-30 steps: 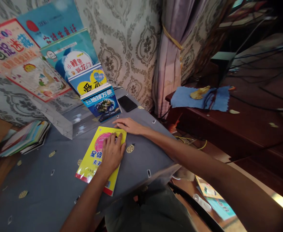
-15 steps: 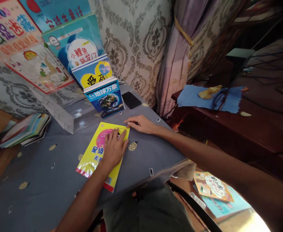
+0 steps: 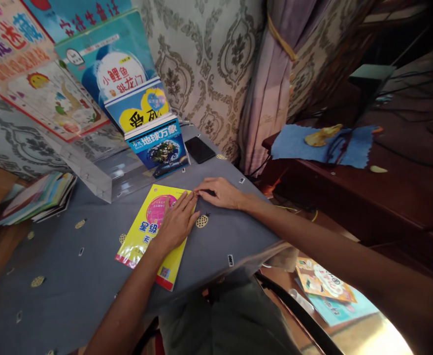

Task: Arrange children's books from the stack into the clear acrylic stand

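Note:
A yellow book [image 3: 146, 217] with a pink circle and a red lower edge lies closed and slanted on the grey tablecloth. My left hand [image 3: 176, 223] rests flat across the upper right of its cover, fingers stretched out. At the top right corner, my right hand [image 3: 219, 192] has its thumb and fingertips pinched together on the book's edge, touching the left fingertips. Just beyond the book, a blue book with a globe [image 3: 162, 150] stands at the front of a clear acrylic rack [image 3: 103, 185].
Behind the globe book, several picture books [image 3: 122, 69] rise in tiers. A black phone [image 3: 200, 149] lies beside the rack. Stacked books [image 3: 39, 199] sit at the table's left. To the right is a dark red cabinet [image 3: 386, 197] with a blue cloth [image 3: 293, 148]; books [image 3: 334, 305] lie below.
My left hand has slid up toward the book's top right corner. My right fingertips have closed in on that corner, meeting the left fingers. The view has shifted slightly.

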The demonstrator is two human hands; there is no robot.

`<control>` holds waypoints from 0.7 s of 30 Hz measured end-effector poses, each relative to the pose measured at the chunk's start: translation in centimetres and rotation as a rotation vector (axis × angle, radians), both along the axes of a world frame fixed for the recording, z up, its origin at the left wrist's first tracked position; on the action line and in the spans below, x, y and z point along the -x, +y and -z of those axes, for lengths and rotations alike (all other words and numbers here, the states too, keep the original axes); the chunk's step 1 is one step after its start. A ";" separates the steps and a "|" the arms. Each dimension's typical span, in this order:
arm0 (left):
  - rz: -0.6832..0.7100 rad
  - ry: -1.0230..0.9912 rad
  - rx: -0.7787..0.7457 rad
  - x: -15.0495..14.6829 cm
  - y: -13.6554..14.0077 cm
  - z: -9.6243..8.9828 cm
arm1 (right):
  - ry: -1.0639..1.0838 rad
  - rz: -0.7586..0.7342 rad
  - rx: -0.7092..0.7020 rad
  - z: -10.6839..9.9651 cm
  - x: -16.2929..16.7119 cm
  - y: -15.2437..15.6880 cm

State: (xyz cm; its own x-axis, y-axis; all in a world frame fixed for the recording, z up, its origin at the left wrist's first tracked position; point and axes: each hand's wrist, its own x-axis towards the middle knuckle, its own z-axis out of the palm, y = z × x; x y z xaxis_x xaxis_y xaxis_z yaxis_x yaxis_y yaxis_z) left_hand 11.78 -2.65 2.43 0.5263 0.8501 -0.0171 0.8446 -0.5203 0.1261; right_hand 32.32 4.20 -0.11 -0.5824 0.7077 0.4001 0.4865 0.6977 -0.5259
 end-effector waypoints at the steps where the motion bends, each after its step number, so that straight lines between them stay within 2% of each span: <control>1: 0.002 0.000 -0.004 0.0 0.0 0.0 | -0.018 0.001 -0.013 0.0 0.0 0.0; 7: 0.019 -0.035 0.006 0.2 0.4 0.3 | -0.108 0.031 -0.099 0.2 0.2 -0.1; 11: 0.127 -0.064 0.088 2.5 0.3 -0.3 | -0.178 0.032 -0.183 0.2 0.0 -0.5; 14: 0.217 -0.065 0.127 5.7 -1.6 -1.1 | -0.226 0.017 -0.253 0.1 -0.1 -0.8; 17: 0.263 -0.050 0.157 8.8 -4.8 -1.6 | -0.262 0.014 -0.290 0.1 -0.1 -1.1; 21: 0.288 -0.057 0.154 10.8 -8.2 -1.3 | -0.314 0.024 -0.316 0.2 0.5 -1.0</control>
